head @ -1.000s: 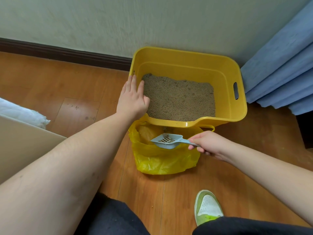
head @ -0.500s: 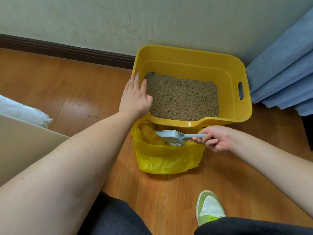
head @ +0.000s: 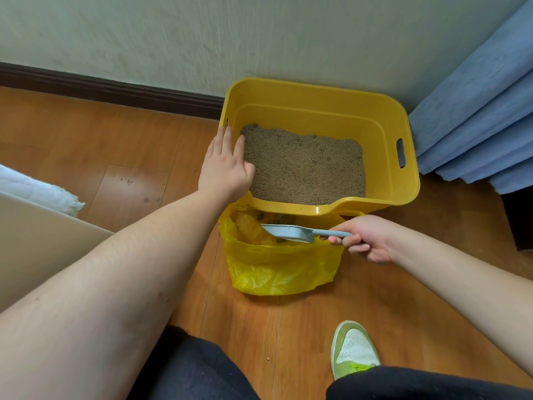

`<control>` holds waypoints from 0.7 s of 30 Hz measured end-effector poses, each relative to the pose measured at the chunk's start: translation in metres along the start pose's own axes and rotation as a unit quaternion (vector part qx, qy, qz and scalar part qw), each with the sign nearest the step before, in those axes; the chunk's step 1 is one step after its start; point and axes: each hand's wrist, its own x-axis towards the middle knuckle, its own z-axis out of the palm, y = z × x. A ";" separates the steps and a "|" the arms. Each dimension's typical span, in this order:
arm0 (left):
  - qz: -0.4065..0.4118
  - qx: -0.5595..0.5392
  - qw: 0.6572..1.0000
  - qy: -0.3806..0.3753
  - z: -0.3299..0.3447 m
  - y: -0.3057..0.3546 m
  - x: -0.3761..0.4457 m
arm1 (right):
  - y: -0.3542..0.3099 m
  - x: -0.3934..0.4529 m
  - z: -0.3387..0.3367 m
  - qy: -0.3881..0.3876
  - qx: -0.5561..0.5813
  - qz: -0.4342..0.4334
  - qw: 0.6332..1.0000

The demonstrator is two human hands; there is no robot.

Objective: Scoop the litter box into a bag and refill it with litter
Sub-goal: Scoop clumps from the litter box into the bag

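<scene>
A yellow litter box (head: 383, 119) holding brown litter (head: 305, 166) stands on the wood floor against the wall. My left hand (head: 225, 166) rests flat on the box's left rim with straight fingers. In front of the box sits an open yellow plastic bag (head: 277, 267) with some clumps inside. My right hand (head: 366, 238) grips the handle of a pale blue scoop (head: 288, 232), whose head is tipped on its side inside the bag's mouth.
A blue curtain (head: 478, 111) hangs at the right beside the box. A dark baseboard (head: 109, 88) runs along the wall. A beige panel (head: 34, 241) and white fabric (head: 34, 189) lie at the left. My green-and-white shoe (head: 353, 347) is on the floor.
My right hand has rolled the scoop from level to tipped over in the bag, and its contents are no longer on it. My left hand stays on the rim.
</scene>
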 end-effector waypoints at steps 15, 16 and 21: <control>0.008 0.038 0.999 0.012 0.002 0.000 -0.002 | 0.010 -0.048 -0.017 0.073 -0.293 -0.314 0.900; 0.007 0.040 0.999 0.014 0.001 0.000 -0.002 | 0.008 -0.051 -0.021 0.083 -0.289 -0.325 0.896; 0.032 0.050 0.998 0.033 0.001 0.002 -0.005 | -0.020 -0.063 -0.055 0.168 -0.270 -0.368 0.874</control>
